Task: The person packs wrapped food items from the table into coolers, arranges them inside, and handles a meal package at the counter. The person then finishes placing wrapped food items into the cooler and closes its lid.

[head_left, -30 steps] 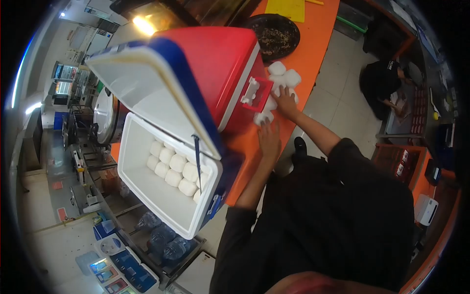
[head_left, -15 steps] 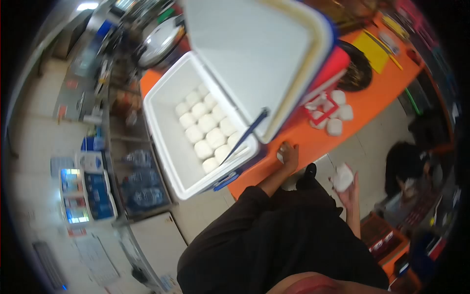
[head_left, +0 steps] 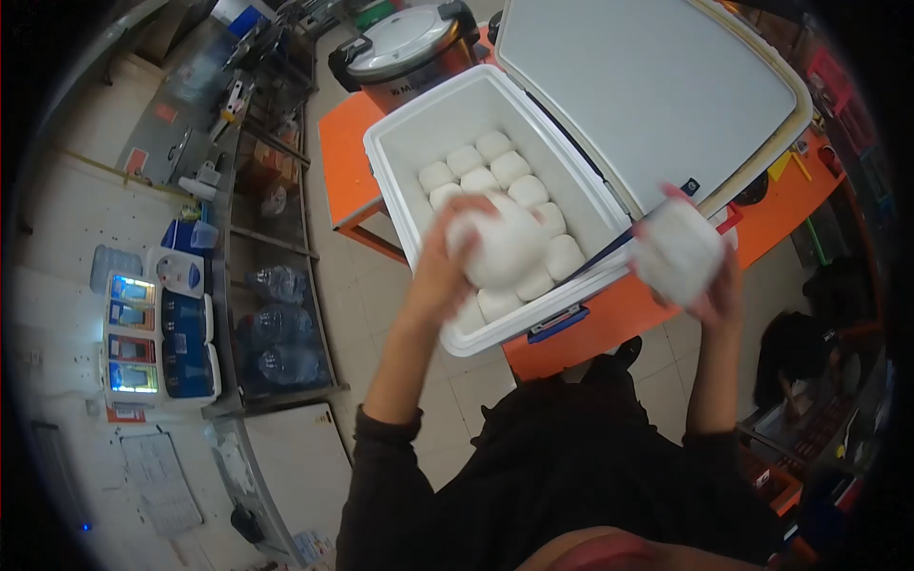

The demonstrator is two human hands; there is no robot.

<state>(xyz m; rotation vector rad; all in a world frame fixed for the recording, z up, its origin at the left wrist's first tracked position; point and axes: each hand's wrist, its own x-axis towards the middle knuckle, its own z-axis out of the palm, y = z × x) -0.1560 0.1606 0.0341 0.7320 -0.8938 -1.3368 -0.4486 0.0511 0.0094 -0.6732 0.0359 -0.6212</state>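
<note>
An open cooler with white walls holds rows of round white pieces. Over its near end, my left hand grips a white piece, blurred by motion. To the right, beside the cooler's near corner, my right hand has its fingers around another white piece held up in the air. The raised lid leans back behind the cooler, and a dark strap runs from it to the rim.
A large lidded cooker stands behind the cooler. The orange table lies under it. Shelves with water bottles are at the left. Another person works at the far right.
Both hands have come up to the cooler with white pieces in them, my left from the table and my right from beside it. The view has shifted so that the cooler is nearer the middle.
</note>
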